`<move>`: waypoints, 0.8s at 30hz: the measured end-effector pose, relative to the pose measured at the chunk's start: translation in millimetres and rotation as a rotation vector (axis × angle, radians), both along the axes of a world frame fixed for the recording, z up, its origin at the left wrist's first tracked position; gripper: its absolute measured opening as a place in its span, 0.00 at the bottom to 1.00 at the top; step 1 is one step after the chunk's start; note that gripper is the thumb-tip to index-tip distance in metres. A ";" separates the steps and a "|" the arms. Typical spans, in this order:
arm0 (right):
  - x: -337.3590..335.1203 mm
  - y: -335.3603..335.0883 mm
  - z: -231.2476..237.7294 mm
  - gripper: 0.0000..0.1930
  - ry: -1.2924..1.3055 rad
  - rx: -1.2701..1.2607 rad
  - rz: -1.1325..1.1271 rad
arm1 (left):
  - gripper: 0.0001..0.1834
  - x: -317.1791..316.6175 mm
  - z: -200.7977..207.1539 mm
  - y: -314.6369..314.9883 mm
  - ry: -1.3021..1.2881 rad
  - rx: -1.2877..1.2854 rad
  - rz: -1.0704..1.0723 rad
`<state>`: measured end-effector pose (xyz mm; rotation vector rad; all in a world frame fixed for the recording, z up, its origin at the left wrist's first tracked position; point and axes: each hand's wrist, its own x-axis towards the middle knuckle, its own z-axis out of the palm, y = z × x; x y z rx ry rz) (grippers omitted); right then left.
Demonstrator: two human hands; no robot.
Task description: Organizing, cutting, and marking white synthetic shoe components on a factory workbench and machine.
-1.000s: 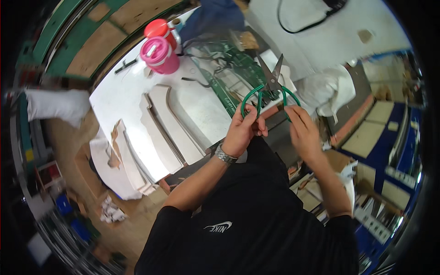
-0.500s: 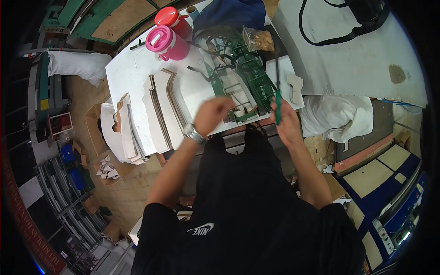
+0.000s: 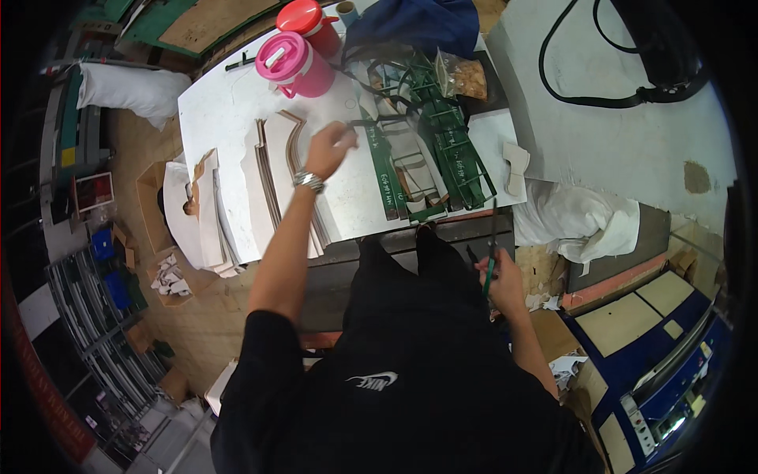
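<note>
"Hands, head view?"

"Right hand (image 3: 503, 282) wrapped round green-handled scissors (image 3: 489, 272), near the front edge of the white table (image 3: 217, 110). Left hand (image 3: 330, 148) over the tabletop, beside the curved boards (image 3: 278, 162); fingers bent, but blurred: I can't tell whether they pinch anything."

"How will the scissors handle?"

"Stiff, fairly light, I'd judge; slick blades. I'd hold by the loops."

"Pointing?"

"Blades away from the body, tableward; long axis likewise."
</note>
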<state>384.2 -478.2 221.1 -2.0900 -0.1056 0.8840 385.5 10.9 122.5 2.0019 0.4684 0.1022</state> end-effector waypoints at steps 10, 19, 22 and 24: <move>65.0 188.7 -41.2 0.44 1.041 0.618 0.499 | 0.17 -84.2 237.3 20.8 0.257 -0.468 0.134; 71.4 278.0 -13.5 0.53 1.029 0.879 0.730 | 0.17 -130.7 245.0 18.9 0.159 -0.202 0.209; 71.2 282.8 -4.1 0.52 1.024 0.855 0.697 | 0.14 -134.9 241.0 26.3 0.148 -0.267 0.254; 71.4 288.6 2.5 0.52 0.973 0.848 0.633 | 0.14 -135.3 240.4 28.7 0.155 -0.220 0.244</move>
